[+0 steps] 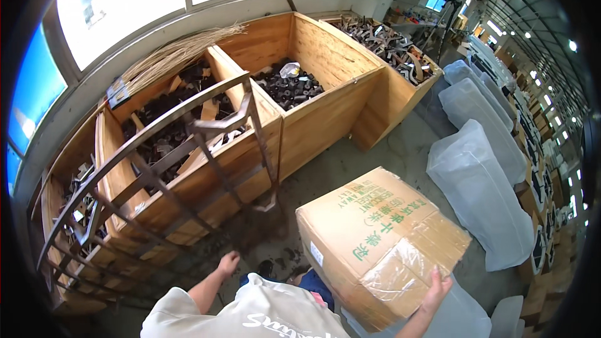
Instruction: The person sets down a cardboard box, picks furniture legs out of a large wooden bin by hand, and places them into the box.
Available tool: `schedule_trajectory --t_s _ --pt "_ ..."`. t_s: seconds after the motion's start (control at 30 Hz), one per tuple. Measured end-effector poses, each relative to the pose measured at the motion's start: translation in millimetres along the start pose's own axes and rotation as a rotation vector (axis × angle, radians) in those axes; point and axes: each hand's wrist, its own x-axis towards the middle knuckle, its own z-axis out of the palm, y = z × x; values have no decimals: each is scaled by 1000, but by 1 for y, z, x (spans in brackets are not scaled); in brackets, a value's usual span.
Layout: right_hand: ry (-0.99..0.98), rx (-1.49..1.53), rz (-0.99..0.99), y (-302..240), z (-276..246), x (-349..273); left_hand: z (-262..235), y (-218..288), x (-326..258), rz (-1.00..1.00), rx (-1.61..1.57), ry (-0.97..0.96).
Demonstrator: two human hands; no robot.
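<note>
The right hand (436,283) grips the near corner of the taped cardboard box (375,238), fingers wrapped over its edge, steadying it against the body. The left hand (228,263) hangs free over the floor (350,163), fingers loosely together. Beyond stand wooden crates (325,87) holding dark parts.

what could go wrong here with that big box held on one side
The right hand steadies the taped cardboard box at only one corner, while the left hand hangs free near the floor; the box looks tilted and could tip or slide off. The rusty metal rack leans against the wooden crates close to the left hand, so it might snag a sleeve or topple if bumped. Plastic-wrapped bundles narrow the floor space, a possible trip hazard.
</note>
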Motion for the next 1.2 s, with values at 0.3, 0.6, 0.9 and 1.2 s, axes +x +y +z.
schedule_trajectory --t_s 0.3,0.6,0.9,1.2 --pt "-207 -23 -90 26 95 290 40 267 218 83 -63 -16" --pt "-260 -326 16 -22 180 525 31 497 306 388 16 113" --pt "-328 -680 35 209 188 617 -31 614 433 793 341 604" --pt "-440 -1048 337 488 353 658 -54 625 488 306 423 250"
